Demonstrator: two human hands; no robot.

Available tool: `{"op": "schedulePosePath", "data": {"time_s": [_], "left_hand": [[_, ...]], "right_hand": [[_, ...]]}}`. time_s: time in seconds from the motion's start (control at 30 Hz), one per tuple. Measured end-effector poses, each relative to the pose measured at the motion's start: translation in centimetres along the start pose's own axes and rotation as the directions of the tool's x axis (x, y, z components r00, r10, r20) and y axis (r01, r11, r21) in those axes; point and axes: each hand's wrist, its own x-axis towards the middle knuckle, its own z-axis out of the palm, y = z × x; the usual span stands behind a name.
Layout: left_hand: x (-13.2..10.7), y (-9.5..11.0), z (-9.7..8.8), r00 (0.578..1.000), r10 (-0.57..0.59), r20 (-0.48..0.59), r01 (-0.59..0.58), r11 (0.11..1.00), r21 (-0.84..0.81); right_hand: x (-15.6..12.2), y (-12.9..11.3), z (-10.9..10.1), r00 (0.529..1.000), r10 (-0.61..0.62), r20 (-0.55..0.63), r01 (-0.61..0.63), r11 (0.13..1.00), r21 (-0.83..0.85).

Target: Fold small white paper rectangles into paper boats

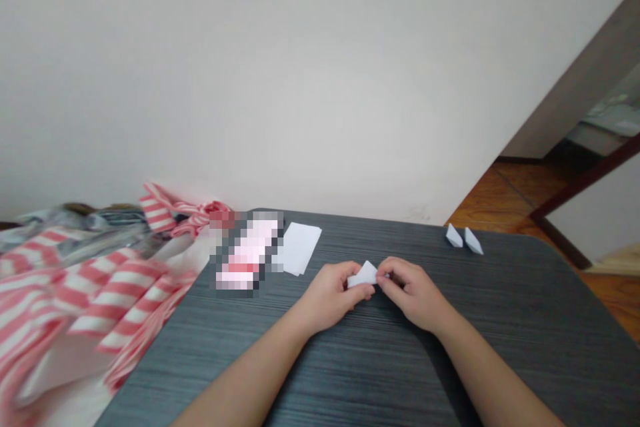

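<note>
Both hands meet over the middle of a dark grey wood-grain table [350, 373]. Between them is a small folded piece of white paper [365, 273]. My left hand [333, 293] pinches its left side with curled fingers. My right hand [413, 290] pinches its right side, knuckles up. The paper sits just above the tabletop, and its lower part is hidden by my fingers.
A stack of flat white paper sheets [300, 247] lies at the table's back left beside a blurred-out pink object [247, 257]. Two small folded paper pieces [463, 238] rest at the back right. Red-and-white striped cloth [75, 300] covers the left. Wooden floor [500, 203] shows at right.
</note>
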Motion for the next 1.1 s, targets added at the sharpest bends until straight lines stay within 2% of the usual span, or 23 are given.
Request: {"op": "schedulePosePath", "data": {"time_s": [0.23,0.47,0.73,1.1], "left_hand": [[0.0,0.3,-0.1,1.0,-0.018,0.005,0.018,1.0,0.023],[0.0,-0.3,0.0,1.0,-0.008,-0.016,0.008,0.999,0.047],[0.0,-0.5,0.1,1.0,0.006,-0.025,-0.005,1.0,0.028],[0.0,-0.1,0.0,1.0,0.014,-0.02,-0.013,0.999,0.034]], "right_hand": [[-0.1,0.1,0.3,0.998,0.062,-0.003,-0.062,0.997,0.041],[-0.4,1.0,0.9,0.988,0.157,-0.003,-0.149,0.946,0.288],[-0.2,0.6,0.5,0.976,0.209,0.053,-0.215,0.963,0.163],[-0.2,0.0,0.3,0.983,0.178,0.051,-0.182,0.978,0.1]]}}
